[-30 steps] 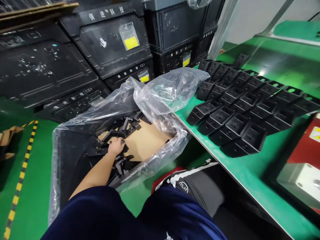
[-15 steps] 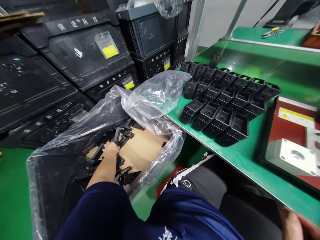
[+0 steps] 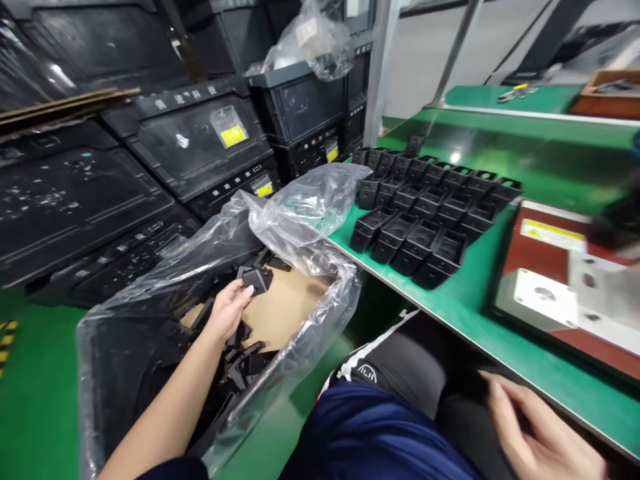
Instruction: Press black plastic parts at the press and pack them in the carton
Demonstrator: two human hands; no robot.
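My left hand (image 3: 231,308) is closed on a black plastic part (image 3: 257,279), pinched between thumb and fingers above the open, plastic-lined bin. More black plastic parts (image 3: 245,367) lie jumbled below it, around a bare sheet of brown cardboard (image 3: 285,310). My right hand (image 3: 543,427) is low over my lap, beside the bench edge. Its fingers are curled, and something dark is at the fingertips against my dark trousers; I cannot make out what it is.
Rows of black plastic housings (image 3: 420,247) stand on the green bench (image 3: 480,293). A red and grey fixture (image 3: 545,293) sits at the right. Clear plastic liner (image 3: 320,193) drapes over the bin rim and bench corner. Black crates (image 3: 195,147) are stacked behind.
My left hand has lifted out of the jumbled parts and now has a black plastic part in it. My right hand has come further into view, leftward and up. The camera view has shifted.
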